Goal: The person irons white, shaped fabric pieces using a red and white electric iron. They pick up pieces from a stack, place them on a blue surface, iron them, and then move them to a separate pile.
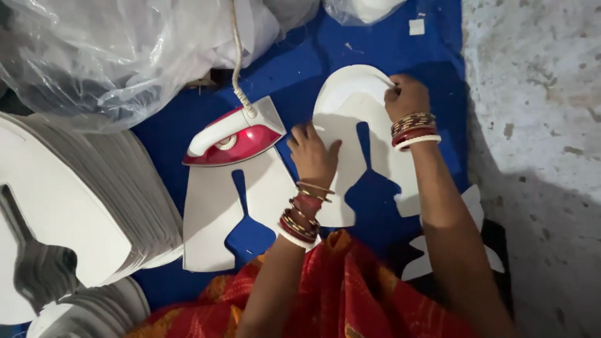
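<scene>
My left hand [313, 153] lies flat with fingers spread on a white cut-out piece [350, 119] with a slot, spread on the blue cloth [294, 69]. At the top edge of that piece, my right hand [405, 95] pinches a thin white layer. Both wrists carry several bangles. A red and white iron [235, 134] rests to the left, its tip on another white cut-out piece [213, 206], close to my left hand.
A tall stack of white cut-out pieces [75, 213] fills the left side, a smaller stack [94, 310] below it. Clear plastic bags [94, 56] lie at the top. Bare concrete floor [538, 125] is to the right. The iron's cord [236, 50] runs upward.
</scene>
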